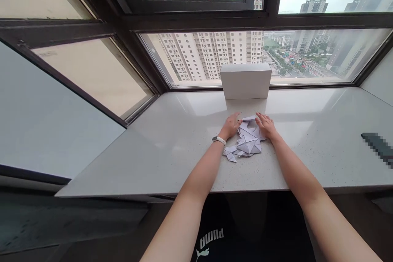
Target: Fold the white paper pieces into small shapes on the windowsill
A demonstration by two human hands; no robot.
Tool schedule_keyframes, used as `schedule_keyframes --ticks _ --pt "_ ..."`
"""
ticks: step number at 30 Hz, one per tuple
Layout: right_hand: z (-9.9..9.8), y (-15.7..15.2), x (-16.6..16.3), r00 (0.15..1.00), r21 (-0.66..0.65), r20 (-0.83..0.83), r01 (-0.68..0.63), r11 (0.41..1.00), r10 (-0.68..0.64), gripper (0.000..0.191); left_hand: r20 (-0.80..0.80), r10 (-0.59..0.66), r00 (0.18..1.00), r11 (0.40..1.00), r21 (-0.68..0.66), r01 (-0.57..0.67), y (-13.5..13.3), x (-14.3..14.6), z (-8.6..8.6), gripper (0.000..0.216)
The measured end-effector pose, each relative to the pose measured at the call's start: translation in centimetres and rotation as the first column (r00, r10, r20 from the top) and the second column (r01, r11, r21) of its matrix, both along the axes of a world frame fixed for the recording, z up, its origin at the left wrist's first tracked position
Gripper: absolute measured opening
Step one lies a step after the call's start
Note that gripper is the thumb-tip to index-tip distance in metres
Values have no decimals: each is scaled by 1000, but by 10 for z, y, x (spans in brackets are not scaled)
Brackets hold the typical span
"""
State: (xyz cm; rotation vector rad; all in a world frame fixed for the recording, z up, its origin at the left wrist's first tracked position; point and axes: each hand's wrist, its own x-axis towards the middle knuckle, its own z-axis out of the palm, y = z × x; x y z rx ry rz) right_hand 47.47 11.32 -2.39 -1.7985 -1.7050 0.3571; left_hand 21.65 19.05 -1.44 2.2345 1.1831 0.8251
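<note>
A small heap of folded white paper pieces (247, 142) lies on the pale stone windowsill (172, 147). My left hand (231, 125) rests at the heap's left side, fingers curved and touching the top sheet. My right hand (266, 125) lies at the heap's right side, fingers spread flat on the paper. A white band sits on my left wrist (219, 139). Behind the heap stands a closed white box (245, 80) against the window.
Dark window frames rise behind the sill, with tower blocks outside. A dark blurred object (379, 148) lies near the sill's right end. The sill's front edge (172, 191) runs just above my lap.
</note>
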Motion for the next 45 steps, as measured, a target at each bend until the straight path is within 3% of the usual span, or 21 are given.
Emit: schedule_keyframes --ticks 5,12,18,23,32,37,45 --pt "3 -3 0 987 -26 67 -145 989 146 50 -113 -111 987 993 22 114 4 -6 -10 40" --pt "13 -6 9 971 55 -158 -172 984 178 44 -54 -182 982 983 29 184 -6 -10 1 20" --pt "14 -10 10 935 114 -321 -122 986 153 51 82 -81 993 996 -30 84 -35 -12 8 23" --pt "13 -12 11 904 159 -363 -178 971 225 61 230 -14 973 996 -87 35 -51 -6 11 32" --pt "10 -11 -6 878 119 -434 -168 979 204 45 279 -38 960 982 -166 87 -54 -6 15 27" --pt "4 -5 -3 828 140 -519 -164 976 214 52 316 -66 947 960 -240 147 -52 -5 10 38" --pt "8 -5 0 803 159 -560 -138 977 205 61 321 -86 943 965 -209 159 -48 -7 8 41"
